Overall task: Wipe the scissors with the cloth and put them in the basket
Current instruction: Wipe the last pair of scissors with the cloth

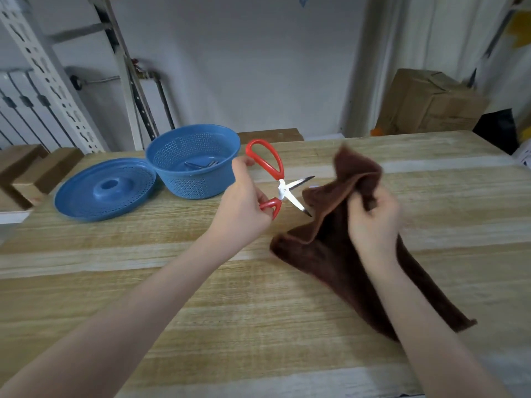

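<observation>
My left hand [244, 202] grips the red-handled scissors [283, 189] by their handles, above the wooden table. The steel blades are spread apart and point right, toward the brown cloth [330, 248]. My right hand [373, 216] holds that cloth bunched up near its top, just right of the blade tips; the rest of the cloth trails down onto the table toward me. The blue perforated basket [172, 168] stands behind and to the left of the scissors, with some metal utensils lying inside it.
A round blue perforated lid [86, 196] lies flat left of the basket. Wooden blocks [43, 173] sit at the table's far left edge. Cardboard boxes [428, 101] and a black bag [497, 130] stand beyond the table's back right.
</observation>
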A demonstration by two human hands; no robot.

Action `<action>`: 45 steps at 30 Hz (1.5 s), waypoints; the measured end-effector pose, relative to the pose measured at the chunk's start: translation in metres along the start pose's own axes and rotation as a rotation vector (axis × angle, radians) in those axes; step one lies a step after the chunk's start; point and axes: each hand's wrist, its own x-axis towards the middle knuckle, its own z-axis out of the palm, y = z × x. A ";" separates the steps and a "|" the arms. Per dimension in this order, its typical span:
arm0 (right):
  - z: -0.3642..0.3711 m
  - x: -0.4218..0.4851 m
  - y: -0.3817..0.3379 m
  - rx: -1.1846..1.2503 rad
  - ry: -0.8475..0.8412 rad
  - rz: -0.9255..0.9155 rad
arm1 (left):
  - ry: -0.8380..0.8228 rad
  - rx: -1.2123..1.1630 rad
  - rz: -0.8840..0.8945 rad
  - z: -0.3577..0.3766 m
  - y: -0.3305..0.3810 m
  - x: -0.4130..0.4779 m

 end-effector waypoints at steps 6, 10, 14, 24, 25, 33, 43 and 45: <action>-0.002 0.003 -0.010 0.158 -0.134 0.252 | -0.001 0.056 0.058 0.006 0.000 -0.006; 0.009 0.005 -0.020 -0.425 -0.361 -0.407 | -0.076 0.176 0.128 0.007 0.007 -0.007; 0.019 0.010 -0.025 -0.594 -0.573 -0.501 | -0.049 0.207 0.170 0.005 0.006 -0.009; 0.016 0.024 -0.013 -0.379 -0.646 -0.396 | -0.185 0.166 0.098 0.008 0.003 -0.005; 0.019 0.022 -0.011 -0.354 -0.610 -0.384 | -0.181 0.167 0.099 0.009 0.003 -0.005; 0.026 0.001 0.002 0.394 0.131 0.451 | 0.025 0.043 0.020 0.006 -0.011 -0.012; 0.042 -0.012 0.008 0.770 -0.446 0.836 | 0.152 -0.048 0.061 0.016 -0.014 -0.018; 0.033 -0.006 0.009 0.706 -0.418 0.898 | 0.169 -0.070 0.042 0.012 -0.017 -0.018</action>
